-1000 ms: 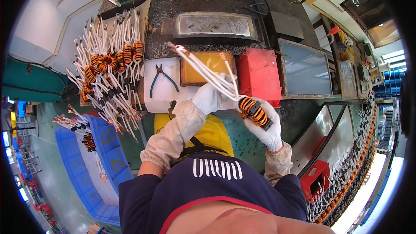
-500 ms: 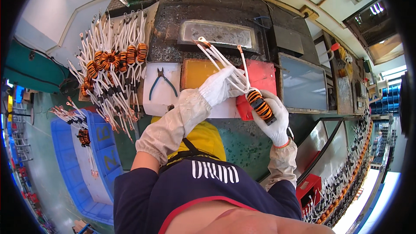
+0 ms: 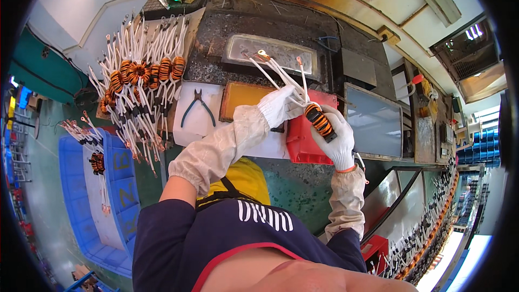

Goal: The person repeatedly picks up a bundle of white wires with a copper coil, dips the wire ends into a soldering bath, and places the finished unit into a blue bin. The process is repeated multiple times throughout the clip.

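Note:
A wound coil with orange copper wire, black parts and long white leads is held in front of me, slightly tilted. My right hand, in a white glove, is wrapped round the coil's body from the right. The gloved left hand is closed round the white leads just beyond the coil. Their bare copper ends and lugs fan out away from me, over a rectangular metal trough with a silvery surface. Whether any tip touches that surface, I cannot tell. Beneath the coil is a red plastic bin.
Left of my hands lie an amber-filled tray and cutting pliers on white sheeting. Farther left, similar coils are heaped. A blue crate stands low left. At right are a grey-topped box and rows of coils.
Both hands have carried the coil forward and a little left, bringing the lead ends farther over the metal trough. The view has shifted slightly. Both grips stay the same.

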`<state>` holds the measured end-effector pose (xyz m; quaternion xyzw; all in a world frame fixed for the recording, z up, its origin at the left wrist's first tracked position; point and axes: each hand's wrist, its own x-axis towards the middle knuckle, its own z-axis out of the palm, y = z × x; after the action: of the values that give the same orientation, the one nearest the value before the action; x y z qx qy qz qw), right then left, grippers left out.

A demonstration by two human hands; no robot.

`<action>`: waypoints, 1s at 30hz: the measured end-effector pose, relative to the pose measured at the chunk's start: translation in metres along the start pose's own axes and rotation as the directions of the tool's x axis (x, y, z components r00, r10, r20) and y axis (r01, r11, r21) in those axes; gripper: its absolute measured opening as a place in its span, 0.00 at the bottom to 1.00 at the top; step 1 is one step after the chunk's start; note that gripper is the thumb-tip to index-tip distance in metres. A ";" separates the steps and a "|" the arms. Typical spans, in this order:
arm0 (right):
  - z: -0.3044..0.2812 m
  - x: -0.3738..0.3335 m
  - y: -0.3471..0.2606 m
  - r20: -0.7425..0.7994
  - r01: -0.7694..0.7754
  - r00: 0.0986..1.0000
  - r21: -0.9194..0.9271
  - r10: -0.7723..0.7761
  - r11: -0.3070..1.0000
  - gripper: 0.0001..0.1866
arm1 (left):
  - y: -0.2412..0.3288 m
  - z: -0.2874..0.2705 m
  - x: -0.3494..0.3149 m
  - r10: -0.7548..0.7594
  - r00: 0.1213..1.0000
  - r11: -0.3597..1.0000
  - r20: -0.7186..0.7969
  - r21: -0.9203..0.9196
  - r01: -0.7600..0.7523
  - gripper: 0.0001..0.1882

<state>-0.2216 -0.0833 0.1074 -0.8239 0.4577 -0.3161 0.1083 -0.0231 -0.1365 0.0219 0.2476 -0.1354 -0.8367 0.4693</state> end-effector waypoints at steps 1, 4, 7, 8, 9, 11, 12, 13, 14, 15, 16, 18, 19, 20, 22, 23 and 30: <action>0.001 0.002 0.002 -0.009 0.003 1.000 -0.002 -0.003 1.000 0.15 | 0.001 -0.001 0.003 -0.007 1.000 1.000 0.003 0.019 0.007 0.15; 0.005 0.009 0.012 0.011 -0.020 1.000 0.014 0.020 1.000 0.16 | 0.006 0.000 0.009 -0.035 0.999 0.998 -0.023 0.052 0.036 0.15; 0.008 0.017 0.019 0.039 -0.022 0.999 0.000 0.022 1.000 0.17 | 0.004 0.008 0.014 -0.059 0.996 0.997 -0.070 0.036 0.062 0.15; 0.008 0.020 0.021 0.047 -0.017 0.999 -0.004 0.017 1.000 0.17 | 0.003 0.004 0.018 -0.050 0.997 0.998 -0.064 0.034 0.053 0.15; 0.008 0.024 0.021 0.058 -0.024 0.998 0.006 0.024 1.000 0.18 | 0.003 0.000 0.022 -0.042 0.997 0.999 -0.059 0.032 0.044 0.15; 0.008 0.029 0.021 0.079 -0.043 0.996 0.026 0.041 0.999 0.18 | 0.003 -0.005 0.030 -0.019 0.998 0.999 -0.068 0.042 0.022 0.15; 0.009 0.032 0.022 0.089 -0.060 0.994 0.026 0.058 0.998 0.18 | 0.004 -0.007 0.034 -0.009 0.997 0.999 -0.072 0.046 0.013 0.15; 0.010 0.034 0.022 0.099 -0.077 0.992 0.026 0.075 0.997 0.19 | 0.005 -0.010 0.037 0.001 0.999 0.999 -0.050 0.045 0.002 0.16; 0.011 0.036 0.023 0.110 -0.095 0.990 0.024 0.092 0.995 0.19 | 0.006 -0.012 0.039 0.010 1.000 0.999 -0.028 0.042 -0.009 0.16; 0.013 0.038 0.025 0.104 -0.091 0.991 0.019 0.088 0.996 0.19 | 0.008 -0.014 0.042 0.019 1.000 0.999 -0.005 0.039 -0.019 0.16; 0.016 0.039 0.028 0.099 -0.087 0.991 0.014 0.085 0.996 0.19 | 0.009 -0.016 0.045 0.020 1.000 0.999 -0.022 0.043 -0.019 0.15; 0.017 0.041 0.029 0.093 -0.090 0.992 0.011 0.088 0.996 0.20 | 0.011 -0.015 0.046 0.019 0.998 0.999 -0.056 0.049 -0.016 0.15; 0.018 0.041 0.029 0.093 -0.096 0.991 0.013 0.094 0.995 0.20 | 0.012 -0.014 0.047 0.014 0.997 0.999 -0.077 0.047 -0.010 0.15; 0.019 0.043 0.029 0.092 -0.099 0.991 0.018 0.097 0.995 0.20 | 0.012 -0.014 0.048 0.011 0.995 0.999 -0.101 0.047 -0.007 0.14; 0.020 0.044 0.030 0.107 -0.105 0.989 0.030 0.101 0.994 0.20 | 0.013 -0.015 0.048 0.009 0.993 0.999 -0.122 0.046 -0.004 0.14; 0.021 0.044 0.030 0.114 -0.108 0.988 0.035 0.104 0.994 0.20 | 0.013 -0.016 0.048 0.009 0.993 0.999 -0.119 0.044 -0.003 0.14; 0.027 0.045 0.039 0.092 -0.078 0.993 0.012 0.076 0.997 0.21 | 0.014 -0.022 0.053 0.008 0.993 0.999 -0.116 0.053 -0.001 0.15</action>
<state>-0.2146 -0.1453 0.0872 -0.8184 0.4813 -0.2771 0.1476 -0.0244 -0.1885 -0.0049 0.3081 -0.1304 -0.8159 0.4716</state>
